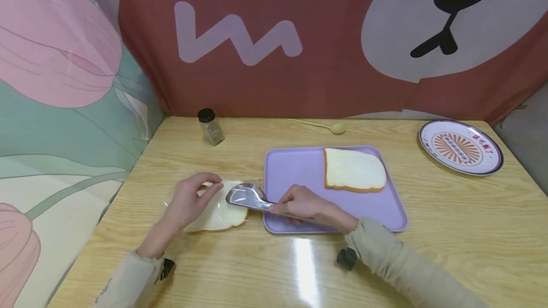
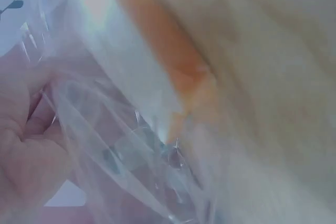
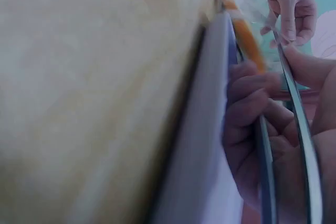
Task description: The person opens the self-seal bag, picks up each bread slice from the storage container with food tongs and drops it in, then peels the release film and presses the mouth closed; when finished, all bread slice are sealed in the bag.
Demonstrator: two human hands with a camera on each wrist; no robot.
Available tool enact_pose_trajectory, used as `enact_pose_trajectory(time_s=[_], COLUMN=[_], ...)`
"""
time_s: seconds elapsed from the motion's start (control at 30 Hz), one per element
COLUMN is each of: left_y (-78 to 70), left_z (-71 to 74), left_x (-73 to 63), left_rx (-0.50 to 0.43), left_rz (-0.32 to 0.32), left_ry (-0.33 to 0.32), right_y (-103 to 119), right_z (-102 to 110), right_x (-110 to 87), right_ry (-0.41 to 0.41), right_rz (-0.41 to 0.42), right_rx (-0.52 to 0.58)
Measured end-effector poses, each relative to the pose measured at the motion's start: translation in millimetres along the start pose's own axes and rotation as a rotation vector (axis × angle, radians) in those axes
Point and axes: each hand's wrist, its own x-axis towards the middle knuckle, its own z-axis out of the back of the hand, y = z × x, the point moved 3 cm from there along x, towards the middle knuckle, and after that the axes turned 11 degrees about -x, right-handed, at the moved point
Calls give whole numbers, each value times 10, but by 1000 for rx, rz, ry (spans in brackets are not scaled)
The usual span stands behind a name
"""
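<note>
"Metal tongs (image 1: 246, 196) clamped in the right hand (image 1: 301, 203); left hand (image 1: 190, 199) pinches the clear bag (image 2: 118, 153); reaching-in step, I guess; bagged bread slice (image 1: 220, 214) sits toward the left edge of the worktop (image 1: 124, 213)?"

"Yeah; next probably wants a gentle squeeze; left wrist view shows the bag's folds, head view barely does."

The left arm (image 1: 159, 237) enters from the near left and slants far and right, its sleeve (image 1: 130, 282) ending short of the hand. The left hand (image 1: 192, 198) is bent, thumb (image 1: 210, 194) and forefinger (image 1: 207, 176) pointing right and drawn together in a pinch. The right arm (image 1: 342, 217) comes from the near right, sleeved to the wrist, and reaches far and left. The right hand (image 1: 301, 203) is closed in a grip, fingers (image 3: 247, 98) folded inward, thumb stretched forward. The hands are apart.
</note>
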Motion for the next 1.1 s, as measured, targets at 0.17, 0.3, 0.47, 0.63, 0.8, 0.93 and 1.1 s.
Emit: enact_pose_trajectory(time_s=[0.17,0.3,0.47,0.63,0.8,0.93,1.1], left_y=[9,42,55,48,41,47,56], left_z=[29,57,105,119,76,87,114], left_x=[-10,-20,-34,-39,-41,-46,-46], left_rx=[31,46,47,37,25,34,53], left_rz=[57,65,74,71,44,39,22], left_ry=[55,53,52,66,115,128,122], right_y=[32,30,19,-30,-149,-260,-476], right_z=[89,178,331,488,652,795,1011], right_x=[-39,-97,-199,-354,-553,-718,-976], right_ry=[11,43,94,112,91,54,-18], right_rz=[-3,-33,-53,-21,2,33,46], right_rx=[-136,-123,-110,-92,-25,95,196])
